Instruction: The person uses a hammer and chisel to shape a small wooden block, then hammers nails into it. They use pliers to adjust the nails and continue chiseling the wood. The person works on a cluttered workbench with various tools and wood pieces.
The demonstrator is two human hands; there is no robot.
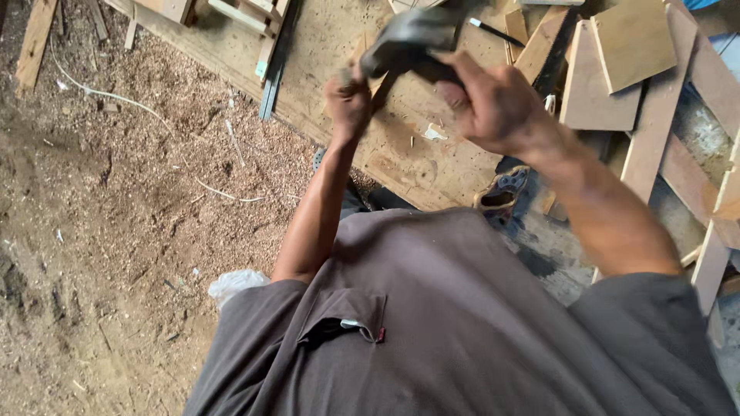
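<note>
Both hands are gripping one blurred dark tool above a plywood sheet. Left hand is clenching its lower end; right hand is wrapping the upper part. Wooden offcuts are lying just right of the hands, sawdust floor left. Progress: cannot tell.

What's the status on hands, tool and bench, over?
Left hand and right hand both gripping a dark, motion-blurred tool. Held above the plywood bench. Wood offcuts stacked to the right; nothing between hands and bench.
</note>
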